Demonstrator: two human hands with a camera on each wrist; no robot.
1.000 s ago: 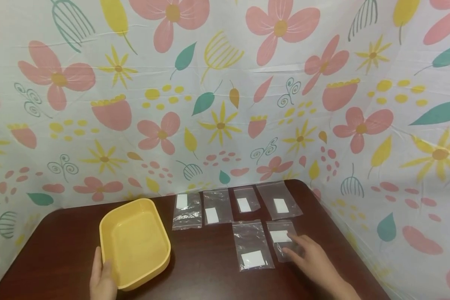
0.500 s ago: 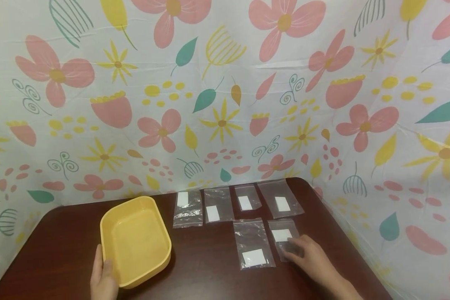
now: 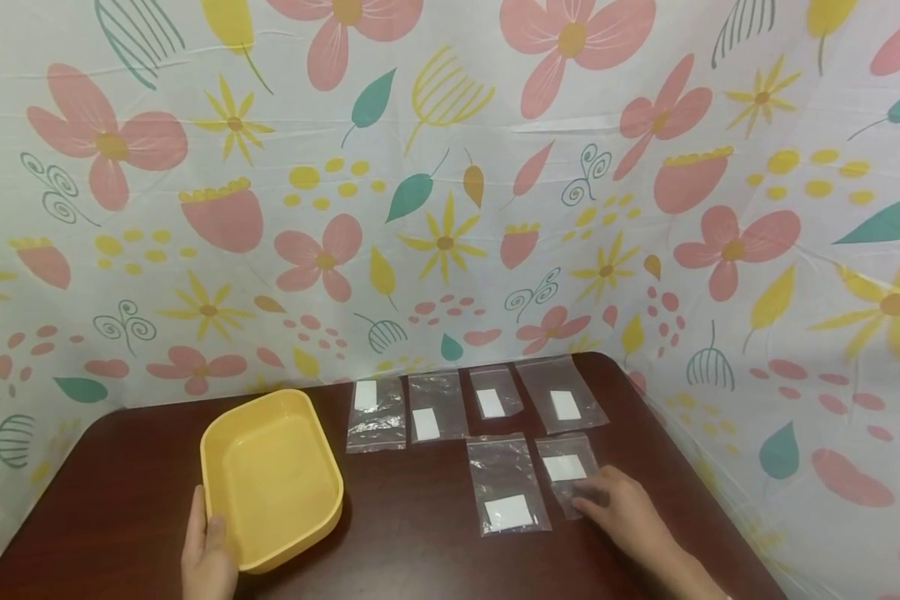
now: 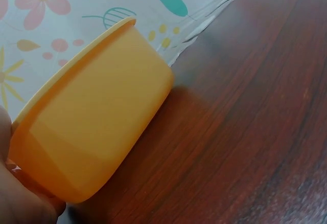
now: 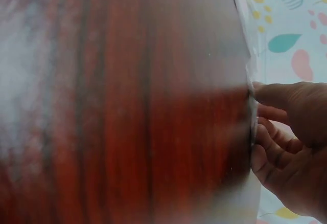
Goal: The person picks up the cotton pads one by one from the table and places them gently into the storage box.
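Note:
A yellow plastic tray (image 3: 288,467) with rounded corners stands at the left of the dark table. My left hand (image 3: 208,546) grips it at its near left corner, thumb by the rim; the tray's outer wall (image 4: 97,111) fills much of the left wrist view. At the right lies a small clear zip bag (image 3: 566,492) with a white label (image 3: 564,467). My right hand (image 3: 626,512) touches this bag's right edge with bent fingers, thumb and fingertips apart. In the right wrist view those fingertips (image 5: 259,155) are right at the tabletop.
Left of the small bag lies a larger labelled zip bag (image 3: 506,471). Several more labelled bags, among them a crinkled bag (image 3: 377,425) and a wide bag (image 3: 577,387), line the back edge of the dark wood table (image 3: 412,533). A flowered curtain (image 3: 435,192) hangs behind and to the right.
My right fingers have bent and drawn nearer the thumb at the small bag's edge. The left hand and tray keep their place; the head view has tilted slightly.

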